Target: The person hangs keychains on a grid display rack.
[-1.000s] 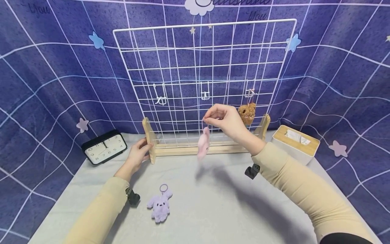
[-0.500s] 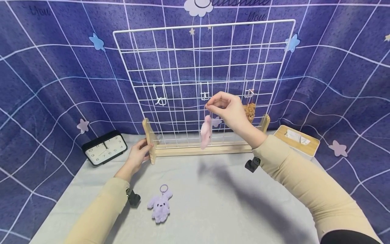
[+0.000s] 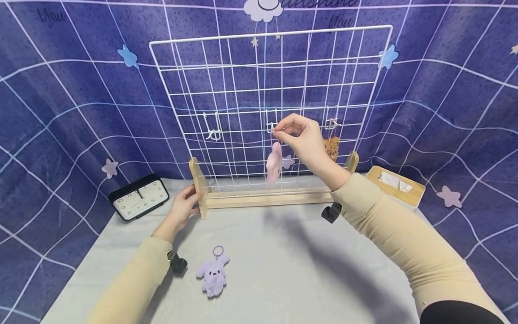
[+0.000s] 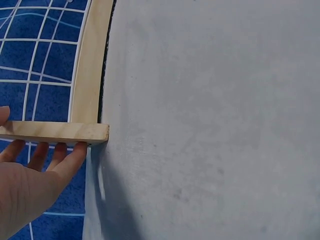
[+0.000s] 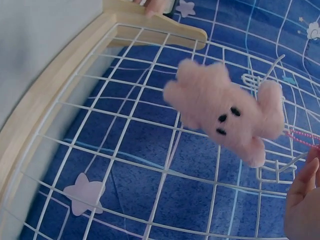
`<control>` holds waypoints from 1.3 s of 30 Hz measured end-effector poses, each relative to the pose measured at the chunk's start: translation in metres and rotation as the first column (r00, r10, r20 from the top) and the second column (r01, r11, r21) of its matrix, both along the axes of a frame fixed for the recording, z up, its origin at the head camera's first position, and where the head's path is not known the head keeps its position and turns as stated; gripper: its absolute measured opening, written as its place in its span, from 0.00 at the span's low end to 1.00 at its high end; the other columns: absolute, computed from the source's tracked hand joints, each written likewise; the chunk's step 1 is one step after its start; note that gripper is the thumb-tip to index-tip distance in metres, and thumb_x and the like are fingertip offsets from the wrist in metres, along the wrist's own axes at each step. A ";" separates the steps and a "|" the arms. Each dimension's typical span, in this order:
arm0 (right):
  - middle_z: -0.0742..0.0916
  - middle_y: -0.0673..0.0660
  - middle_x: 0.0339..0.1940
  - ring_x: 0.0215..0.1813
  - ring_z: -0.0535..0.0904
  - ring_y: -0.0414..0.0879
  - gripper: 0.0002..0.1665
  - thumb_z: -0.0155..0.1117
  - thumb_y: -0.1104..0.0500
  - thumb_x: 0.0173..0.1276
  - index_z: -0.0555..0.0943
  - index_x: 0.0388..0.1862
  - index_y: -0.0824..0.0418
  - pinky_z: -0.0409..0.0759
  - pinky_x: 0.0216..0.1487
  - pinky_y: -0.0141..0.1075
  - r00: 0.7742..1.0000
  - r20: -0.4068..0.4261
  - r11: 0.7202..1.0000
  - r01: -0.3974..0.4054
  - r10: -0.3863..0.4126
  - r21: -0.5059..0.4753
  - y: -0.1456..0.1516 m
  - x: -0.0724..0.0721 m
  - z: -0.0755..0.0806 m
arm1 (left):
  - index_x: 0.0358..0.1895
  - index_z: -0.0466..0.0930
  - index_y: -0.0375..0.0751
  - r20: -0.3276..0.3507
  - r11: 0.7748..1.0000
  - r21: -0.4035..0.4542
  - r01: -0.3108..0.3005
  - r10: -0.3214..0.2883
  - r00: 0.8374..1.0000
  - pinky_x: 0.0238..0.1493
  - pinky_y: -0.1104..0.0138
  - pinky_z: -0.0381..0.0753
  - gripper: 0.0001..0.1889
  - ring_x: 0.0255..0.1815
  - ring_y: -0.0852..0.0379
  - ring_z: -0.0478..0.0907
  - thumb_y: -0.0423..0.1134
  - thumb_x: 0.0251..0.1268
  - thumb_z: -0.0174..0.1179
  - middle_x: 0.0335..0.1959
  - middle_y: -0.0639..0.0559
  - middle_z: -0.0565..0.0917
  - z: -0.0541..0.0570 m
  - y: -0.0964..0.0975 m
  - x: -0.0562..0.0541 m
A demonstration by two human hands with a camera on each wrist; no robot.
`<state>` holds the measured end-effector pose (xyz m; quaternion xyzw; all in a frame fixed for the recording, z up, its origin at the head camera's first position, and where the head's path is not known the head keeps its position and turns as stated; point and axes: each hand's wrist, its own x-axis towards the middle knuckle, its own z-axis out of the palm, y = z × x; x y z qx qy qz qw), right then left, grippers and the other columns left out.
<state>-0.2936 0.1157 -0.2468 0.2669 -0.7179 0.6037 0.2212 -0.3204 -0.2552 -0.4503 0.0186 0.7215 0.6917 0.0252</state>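
Note:
My right hand (image 3: 305, 141) pinches the pink beaded loop (image 5: 302, 136) of a pink plush keychain (image 3: 274, 163). The plush dangles in front of a white wire grid rack (image 3: 243, 85). My fingertips are right beside the middle white hook (image 5: 270, 174); whether the loop touches it I cannot tell. In the right wrist view, the plush's dark eyes and nose face the camera. My left hand (image 3: 184, 209) grips the rack's left wooden foot (image 4: 55, 131), thumb on one side and fingers on the other. A purple plush keychain (image 3: 213, 276) with a ring lies on the table.
A brown plush (image 3: 332, 147) hangs from the right hook (image 3: 332, 122), partly behind my right hand. The left hook (image 3: 214, 133) holds nothing. A black-framed clock (image 3: 139, 197) stands at the left, and a wooden-topped tissue box (image 3: 398, 182) at the right.
My right hand has risen with the pink plush, bringing the loop from below the middle hook up beside it. My left hand has stayed on the wooden foot.

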 end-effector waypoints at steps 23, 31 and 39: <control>0.90 0.54 0.32 0.35 0.85 0.42 0.03 0.74 0.67 0.65 0.86 0.34 0.63 0.80 0.47 0.33 0.995 0.009 0.995 0.102 -0.102 0.010 -0.003 -0.015 0.002 | 0.81 0.52 0.34 0.001 1.000 0.020 -0.005 0.005 1.000 0.71 0.41 0.68 0.32 0.76 0.37 0.59 0.36 0.80 0.52 0.78 0.32 0.58 -0.002 0.000 -0.002; 0.90 0.53 0.33 0.34 0.85 0.42 0.05 0.74 0.68 0.64 0.85 0.35 0.67 0.79 0.46 0.31 0.990 0.002 0.989 0.142 -0.142 0.037 -0.004 -0.021 -0.002 | 0.80 0.54 0.34 0.010 1.000 0.027 -0.014 0.013 1.000 0.71 0.41 0.68 0.31 0.75 0.38 0.60 0.35 0.80 0.52 0.77 0.33 0.59 0.000 0.002 -0.001; 0.90 0.64 0.38 0.34 0.84 0.42 0.07 0.74 0.67 0.65 0.85 0.40 0.69 0.77 0.38 0.29 0.985 0.000 0.982 0.173 -0.174 0.069 -0.006 -0.025 -0.002 | 0.81 0.53 0.34 0.008 1.000 0.024 -0.014 0.014 1.000 0.70 0.41 0.69 0.32 0.74 0.37 0.61 0.35 0.80 0.52 0.77 0.33 0.59 -0.003 0.001 -0.004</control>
